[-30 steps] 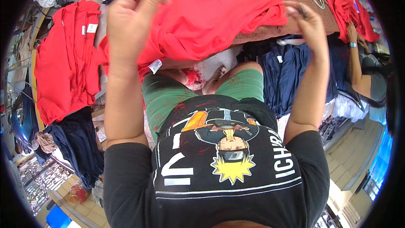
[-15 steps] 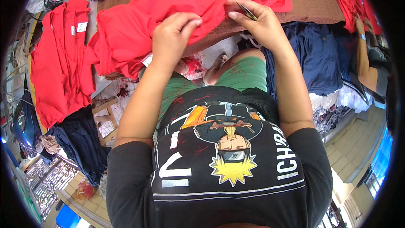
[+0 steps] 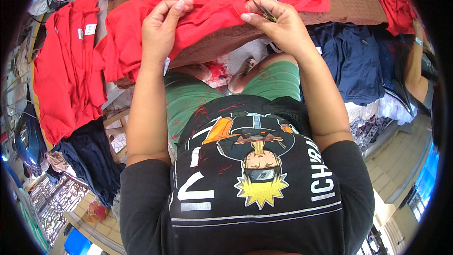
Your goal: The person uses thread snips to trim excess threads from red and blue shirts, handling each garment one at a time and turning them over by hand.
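Both hands pinch the red shirt (image 3: 222, 4) between them, left hand (image 3: 163, 28), right hand (image 3: 278, 26) also gripping small snips (image 3: 264, 12)

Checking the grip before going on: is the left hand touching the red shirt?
Touching. The head view shows the left hand pinching a fold of the red shirt between its fingertips.

Red shirt (image 3: 222, 4): soft matt knit cloth, creased where the fingers of the left hand (image 3: 160, 30) pinch it. Small clipper (image 3: 265, 12) between the fingertips of the right hand (image 3: 281, 28): dark metal with a dull sheen. Table cover (image 3: 339, 4) beyond the fingers: brown cloth, coarse and matt. Navy shirts (image 3: 358, 61), right of the fingers: smooth matt cloth.
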Available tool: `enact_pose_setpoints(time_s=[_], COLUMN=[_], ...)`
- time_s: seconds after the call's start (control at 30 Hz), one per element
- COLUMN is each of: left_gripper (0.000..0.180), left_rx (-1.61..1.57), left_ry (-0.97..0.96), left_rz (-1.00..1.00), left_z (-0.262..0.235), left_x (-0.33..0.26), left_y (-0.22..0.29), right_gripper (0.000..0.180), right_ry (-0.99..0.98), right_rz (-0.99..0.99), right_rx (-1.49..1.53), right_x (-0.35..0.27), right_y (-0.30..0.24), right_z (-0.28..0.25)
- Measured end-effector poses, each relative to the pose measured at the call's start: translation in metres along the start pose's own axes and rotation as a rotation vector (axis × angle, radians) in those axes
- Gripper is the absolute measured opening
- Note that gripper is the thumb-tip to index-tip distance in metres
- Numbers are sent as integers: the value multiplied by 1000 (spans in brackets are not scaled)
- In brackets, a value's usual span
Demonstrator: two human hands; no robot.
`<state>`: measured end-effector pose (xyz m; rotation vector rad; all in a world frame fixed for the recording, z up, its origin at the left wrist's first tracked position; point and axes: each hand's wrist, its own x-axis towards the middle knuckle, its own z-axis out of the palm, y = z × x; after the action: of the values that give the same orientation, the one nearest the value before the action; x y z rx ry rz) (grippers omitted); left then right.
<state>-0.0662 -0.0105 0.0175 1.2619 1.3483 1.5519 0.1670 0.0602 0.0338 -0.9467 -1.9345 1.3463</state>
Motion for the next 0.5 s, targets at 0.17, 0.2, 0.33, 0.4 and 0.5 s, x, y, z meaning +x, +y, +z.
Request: enact_pose_setpoints(time_s=[0.17, 0.2, 0.33, 0.4, 0.5], left_gripper=[24, 18, 26, 51, 48], left_rx=[-343, -256, 303, 660, 770], left_ry=[-359, -338, -232, -216, -173], left_rz=[242, 275, 360, 478, 515], left_z=[-26, -21, 29, 52, 66], left_x=[-6, -6, -12, -12, -10], left_y=[33, 41, 69, 58, 32], right_gripper=[26, 26, 25, 23, 20], right_ry=[8, -6, 5, -9, -50], right_rz=[-12, 6, -28, 18, -79], right_rx=[-21, -38, -2, 13, 155], right_x=[-9, -10, -9, -11, -15], right_y=[-1, -2, 2, -4, 0], right_z=[-7, -7, -3, -2, 0])
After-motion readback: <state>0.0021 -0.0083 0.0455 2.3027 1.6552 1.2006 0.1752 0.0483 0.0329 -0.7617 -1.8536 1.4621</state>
